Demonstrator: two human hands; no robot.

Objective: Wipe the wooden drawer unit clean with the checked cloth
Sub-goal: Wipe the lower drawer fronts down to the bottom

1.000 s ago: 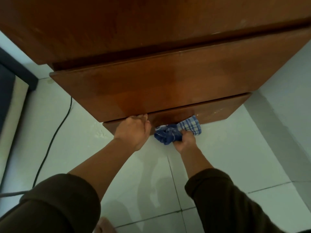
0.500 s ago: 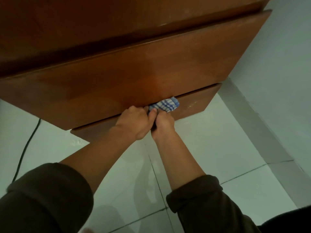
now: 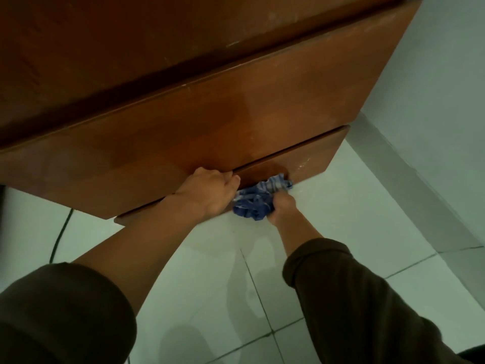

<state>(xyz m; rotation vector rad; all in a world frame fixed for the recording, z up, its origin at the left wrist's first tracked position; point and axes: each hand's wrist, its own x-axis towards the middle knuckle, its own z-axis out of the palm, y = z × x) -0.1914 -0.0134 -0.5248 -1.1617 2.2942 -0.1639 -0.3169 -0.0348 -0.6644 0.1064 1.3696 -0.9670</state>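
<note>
The right hand (image 3: 282,206) grips the bunched checked cloth (image 3: 258,199) against the bottom drawer (image 3: 309,160) of the wooden drawer unit (image 3: 210,122); the left hand (image 3: 210,191) curls over that drawer's top edge. Wiping the lowest front; next, probably sweep rightward.

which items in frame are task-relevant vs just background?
In the job:
- wooden drawer unit, bottom drawer front being wiped
- checked cloth, bunched against that drawer
- right hand gripping the cloth
- left hand hooked on the lower edge of the drawer above

Just there:
- black cable on the floor at left
- tiled floor
- wall
</note>
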